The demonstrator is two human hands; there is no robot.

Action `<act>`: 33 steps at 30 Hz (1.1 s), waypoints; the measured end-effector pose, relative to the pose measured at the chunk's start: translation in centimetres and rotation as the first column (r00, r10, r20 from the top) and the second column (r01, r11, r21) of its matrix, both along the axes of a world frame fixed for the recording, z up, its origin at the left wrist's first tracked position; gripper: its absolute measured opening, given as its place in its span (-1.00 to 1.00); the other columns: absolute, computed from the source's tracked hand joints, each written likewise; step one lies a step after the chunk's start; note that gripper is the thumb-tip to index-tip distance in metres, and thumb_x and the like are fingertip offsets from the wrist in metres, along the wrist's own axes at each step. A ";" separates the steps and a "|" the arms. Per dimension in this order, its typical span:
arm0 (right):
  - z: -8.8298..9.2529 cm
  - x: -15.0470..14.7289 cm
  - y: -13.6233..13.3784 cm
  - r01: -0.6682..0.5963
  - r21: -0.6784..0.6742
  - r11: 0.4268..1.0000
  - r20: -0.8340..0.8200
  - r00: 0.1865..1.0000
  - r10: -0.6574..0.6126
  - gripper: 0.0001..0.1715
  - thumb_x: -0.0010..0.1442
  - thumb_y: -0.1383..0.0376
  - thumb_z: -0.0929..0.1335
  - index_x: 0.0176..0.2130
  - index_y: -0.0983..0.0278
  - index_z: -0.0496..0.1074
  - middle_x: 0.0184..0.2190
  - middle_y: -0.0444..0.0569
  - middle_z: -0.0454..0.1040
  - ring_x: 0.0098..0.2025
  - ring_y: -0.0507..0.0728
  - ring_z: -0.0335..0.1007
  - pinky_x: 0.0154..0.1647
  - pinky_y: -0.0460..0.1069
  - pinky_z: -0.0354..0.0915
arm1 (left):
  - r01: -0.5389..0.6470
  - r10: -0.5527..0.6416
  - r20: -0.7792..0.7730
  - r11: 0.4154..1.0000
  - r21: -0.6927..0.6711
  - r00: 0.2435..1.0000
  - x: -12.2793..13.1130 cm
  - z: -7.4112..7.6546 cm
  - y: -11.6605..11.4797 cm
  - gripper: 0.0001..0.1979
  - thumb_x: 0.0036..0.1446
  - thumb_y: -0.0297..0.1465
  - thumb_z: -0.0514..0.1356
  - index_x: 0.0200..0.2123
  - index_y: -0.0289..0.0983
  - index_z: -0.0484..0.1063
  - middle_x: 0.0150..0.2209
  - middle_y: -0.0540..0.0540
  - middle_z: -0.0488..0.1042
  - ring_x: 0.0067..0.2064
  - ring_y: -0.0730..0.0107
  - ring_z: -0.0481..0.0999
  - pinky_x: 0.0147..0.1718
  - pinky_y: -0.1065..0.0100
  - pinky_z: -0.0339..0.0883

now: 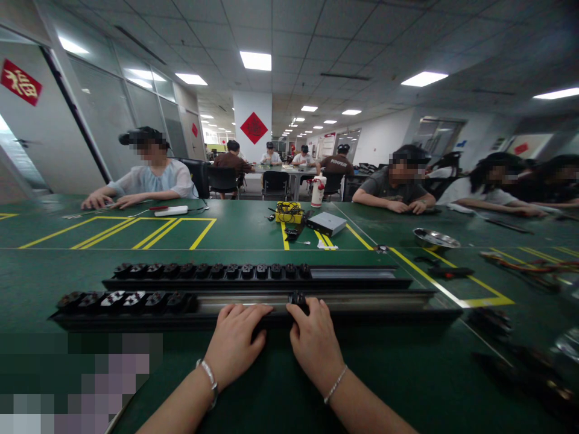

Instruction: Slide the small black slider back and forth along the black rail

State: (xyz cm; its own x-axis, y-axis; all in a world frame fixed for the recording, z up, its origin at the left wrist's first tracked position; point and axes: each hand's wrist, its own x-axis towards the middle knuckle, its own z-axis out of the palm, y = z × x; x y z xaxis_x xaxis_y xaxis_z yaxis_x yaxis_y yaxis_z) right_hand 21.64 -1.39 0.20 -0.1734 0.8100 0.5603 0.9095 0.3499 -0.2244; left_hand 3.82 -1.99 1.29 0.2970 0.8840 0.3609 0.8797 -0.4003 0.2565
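Two long black channels lie side by side across the green table. In the near channel [362, 308], several socket modules [155, 301], mostly black with a pair of whitish ones, sit at the left end. The far channel [362, 278] carries a row of black modules [231, 271] from its left end to past the middle. My right hand [316, 331] is closed, pinching a small black socket module [297, 298] at the near channel's bare stretch. My left hand [237, 337] lies over the near channel's front edge, fingers stretched out, thumb apart, with nothing visibly held.
A metal bowl [435, 239], a grey box [326, 223] and a yellow box [289, 212] topped with black cable stand beyond the channels. Cables [520, 262] and blurred dark parts [491, 322] lie to the right. Other people sit around the table's far side.
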 end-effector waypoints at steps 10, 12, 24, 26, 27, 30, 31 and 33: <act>-0.1 0.0 0.1 0.010 0.018 1.000 -0.004 1.000 -0.010 -0.57 0.00 0.50 0.26 -0.16 0.14 0.43 -0.19 0.01 0.28 -0.08 0.17 0.18 0.10 0.14 0.09 | 0.008 -0.008 0.009 1.000 0.001 1.000 -0.1 -0.1 0.1 -0.59 0.02 -0.44 0.08 -0.02 -0.05 0.31 -0.07 0.03 0.48 -0.11 0.29 0.36 -0.03 0.11 0.03; 0.0 0.0 0.1 0.011 0.016 1.000 0.002 1.000 -0.011 -0.57 0.00 0.50 0.27 -0.16 0.14 0.43 -0.20 0.01 0.28 -0.08 0.17 0.18 0.10 0.14 0.09 | 0.006 -0.006 0.008 1.000 0.004 1.000 -0.1 0.0 0.1 -0.59 0.02 -0.44 0.08 -0.02 -0.04 0.31 -0.07 0.03 0.48 -0.12 0.29 0.36 -0.03 0.12 0.03; 0.6 0.0 -0.2 0.015 -0.027 1.000 0.000 1.000 -0.015 -0.59 0.01 0.47 0.27 -0.15 0.14 0.42 -0.20 0.02 0.28 -0.13 0.15 0.20 -0.02 0.07 0.16 | 0.010 -0.010 0.015 1.000 0.005 1.000 -0.1 -0.1 0.1 -0.59 0.03 -0.44 0.08 -0.02 -0.05 0.31 -0.08 0.02 0.48 -0.13 0.29 0.36 -0.04 0.12 0.03; 0.6 0.0 -0.2 0.027 -0.043 0.999 0.008 1.000 -0.027 -0.59 0.01 0.46 0.28 -0.14 0.13 0.42 -0.19 0.02 0.29 -0.13 0.16 0.20 -0.03 0.06 0.16 | 0.006 -0.007 0.018 1.000 0.003 1.000 -0.1 -0.1 0.0 -0.60 0.03 -0.44 0.07 -0.03 -0.05 0.32 -0.07 0.03 0.48 -0.13 0.29 0.36 -0.04 0.12 0.03; 0.6 0.1 -0.2 0.031 -0.045 0.998 0.015 0.999 -0.031 -0.58 0.01 0.45 0.28 -0.13 0.12 0.41 -0.19 0.02 0.29 -0.12 0.16 0.20 -0.02 0.06 0.15 | 0.006 -0.006 0.019 1.000 0.003 1.000 -0.1 -0.1 0.0 -0.61 0.03 -0.44 0.07 -0.03 -0.05 0.32 -0.07 0.03 0.47 -0.12 0.29 0.36 -0.04 0.12 0.02; 0.4 0.3 -0.1 0.030 -0.028 0.999 0.052 0.998 -0.029 -0.54 0.01 0.44 0.29 -0.08 0.10 0.40 -0.17 0.02 0.31 -0.10 0.16 0.20 0.02 0.08 0.12 | 0.012 -0.012 0.016 1.000 0.005 1.000 -0.1 0.0 0.1 -0.60 0.03 -0.43 0.07 -0.03 -0.04 0.32 -0.07 0.03 0.47 -0.12 0.29 0.36 -0.04 0.13 0.04; 0.3 0.4 -0.1 0.030 -0.016 0.999 0.066 0.997 -0.029 -0.51 0.02 0.44 0.28 -0.05 0.08 0.39 -0.15 0.02 0.31 -0.08 0.16 0.20 0.05 0.09 0.10 | 0.012 -0.012 0.012 1.000 0.004 1.000 -0.1 0.0 0.1 -0.60 0.03 -0.43 0.07 -0.03 -0.04 0.32 -0.08 0.03 0.48 -0.12 0.29 0.36 -0.04 0.14 0.04; 0.2 0.5 -0.1 0.027 -0.003 1.000 0.090 0.996 -0.026 -0.46 0.03 0.45 0.28 -0.01 0.05 0.36 -0.12 0.02 0.31 -0.04 0.16 0.20 0.10 0.11 0.05 | 0.006 -0.006 0.002 1.000 0.000 1.000 -0.1 -0.1 0.1 -0.61 0.03 -0.42 0.08 -0.03 -0.04 0.32 -0.08 0.03 0.48 -0.12 0.29 0.36 -0.03 0.13 0.04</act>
State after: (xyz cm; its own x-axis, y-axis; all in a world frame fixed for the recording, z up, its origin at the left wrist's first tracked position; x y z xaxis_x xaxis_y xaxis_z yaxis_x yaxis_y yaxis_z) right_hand 22.16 -1.50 0.38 -0.2016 0.8174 0.5397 0.9351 0.3246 -0.1423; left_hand 3.75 -1.88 1.21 0.3014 0.8821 0.3619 0.8767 -0.4056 0.2585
